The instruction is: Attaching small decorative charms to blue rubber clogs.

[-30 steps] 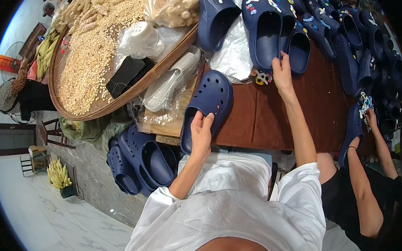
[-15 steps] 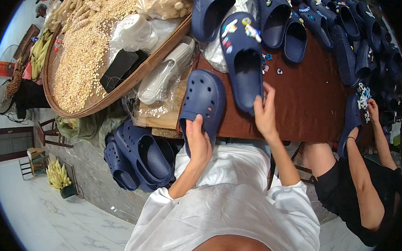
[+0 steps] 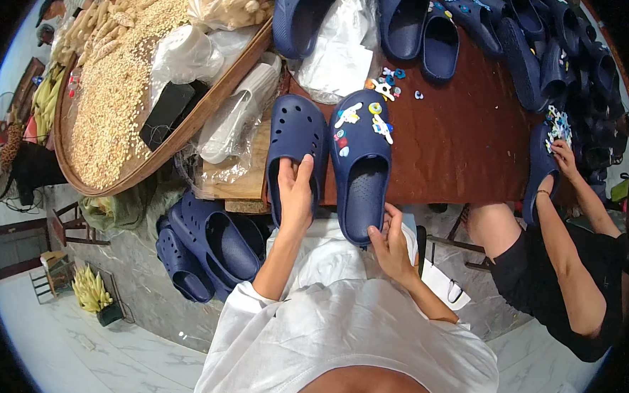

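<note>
1. A plain navy clog (image 3: 296, 142) is gripped at its heel end by the left hand (image 3: 295, 195), fingers closed over the rim.
2. A charm-decorated navy clog (image 3: 362, 163) is held at its heel by the right hand (image 3: 390, 239), fingers curled beneath.
3. Both clogs are laid side by side, touching, at the near edge of the brown table (image 3: 459, 147).
4. Loose charms (image 3: 391, 83) are scattered just beyond the decorated clog.

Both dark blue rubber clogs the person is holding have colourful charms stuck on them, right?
Not quite. In the head view only the dark blue rubber clog by the right hand carries colourful charms. The plain dark blue clog under the left hand has none.
</note>
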`<action>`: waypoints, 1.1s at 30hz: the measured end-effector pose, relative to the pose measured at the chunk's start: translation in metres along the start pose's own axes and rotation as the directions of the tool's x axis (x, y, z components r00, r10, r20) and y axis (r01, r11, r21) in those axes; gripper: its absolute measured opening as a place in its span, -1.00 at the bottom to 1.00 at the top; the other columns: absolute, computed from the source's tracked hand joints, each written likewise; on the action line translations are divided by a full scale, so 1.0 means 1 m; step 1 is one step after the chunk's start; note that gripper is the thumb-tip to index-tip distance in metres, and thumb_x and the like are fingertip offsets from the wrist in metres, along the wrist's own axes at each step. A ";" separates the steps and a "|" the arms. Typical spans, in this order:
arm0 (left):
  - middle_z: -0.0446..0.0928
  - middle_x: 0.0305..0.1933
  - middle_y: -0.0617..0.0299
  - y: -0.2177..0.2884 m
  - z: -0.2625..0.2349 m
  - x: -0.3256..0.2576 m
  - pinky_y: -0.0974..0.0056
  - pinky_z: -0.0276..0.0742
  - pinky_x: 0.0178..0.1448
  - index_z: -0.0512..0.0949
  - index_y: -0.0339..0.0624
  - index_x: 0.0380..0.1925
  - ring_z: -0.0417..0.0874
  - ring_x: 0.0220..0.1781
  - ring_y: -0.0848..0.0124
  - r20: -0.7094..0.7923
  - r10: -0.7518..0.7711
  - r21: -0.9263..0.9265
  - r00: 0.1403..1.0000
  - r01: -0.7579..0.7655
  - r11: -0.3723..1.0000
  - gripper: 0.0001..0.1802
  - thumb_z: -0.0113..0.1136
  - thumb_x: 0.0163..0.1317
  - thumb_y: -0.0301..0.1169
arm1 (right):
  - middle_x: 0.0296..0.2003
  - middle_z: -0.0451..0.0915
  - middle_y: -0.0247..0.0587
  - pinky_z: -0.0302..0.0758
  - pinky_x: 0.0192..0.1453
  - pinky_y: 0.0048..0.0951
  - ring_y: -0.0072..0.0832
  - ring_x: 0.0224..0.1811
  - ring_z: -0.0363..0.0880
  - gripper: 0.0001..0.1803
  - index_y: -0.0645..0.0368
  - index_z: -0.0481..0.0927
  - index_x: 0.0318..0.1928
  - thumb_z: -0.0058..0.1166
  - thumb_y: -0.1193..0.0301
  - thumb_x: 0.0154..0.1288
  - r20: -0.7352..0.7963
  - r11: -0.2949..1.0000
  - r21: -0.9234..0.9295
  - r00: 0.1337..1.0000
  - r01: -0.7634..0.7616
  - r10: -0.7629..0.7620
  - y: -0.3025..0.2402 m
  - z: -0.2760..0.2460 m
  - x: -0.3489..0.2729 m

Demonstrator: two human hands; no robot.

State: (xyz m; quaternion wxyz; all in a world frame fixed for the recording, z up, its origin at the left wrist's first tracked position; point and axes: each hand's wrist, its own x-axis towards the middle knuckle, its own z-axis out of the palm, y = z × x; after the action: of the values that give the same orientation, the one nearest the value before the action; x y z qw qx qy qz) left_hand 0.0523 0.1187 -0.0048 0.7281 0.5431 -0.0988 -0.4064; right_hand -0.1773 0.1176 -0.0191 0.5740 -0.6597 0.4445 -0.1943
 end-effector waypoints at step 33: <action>0.32 0.37 -0.24 -0.005 0.058 -0.011 -0.04 0.25 0.46 0.46 -0.26 0.25 0.34 0.39 -0.14 0.520 0.301 0.747 0.799 -0.597 0.294 -0.51 0.09 0.43 -0.23 | -0.28 0.57 0.15 0.50 -0.14 0.04 0.17 -0.20 0.60 -0.87 0.23 0.34 -0.12 -0.07 0.43 0.48 -0.078 0.829 -0.458 0.915 0.320 -0.396 -0.052 -0.060 0.155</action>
State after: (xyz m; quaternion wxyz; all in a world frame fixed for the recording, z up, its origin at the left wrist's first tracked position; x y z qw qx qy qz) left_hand 0.0084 0.0849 0.0165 0.3939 0.7247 -0.5476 -0.1407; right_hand -0.1220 -0.0458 0.0062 0.3248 -0.8239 0.3916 -0.2497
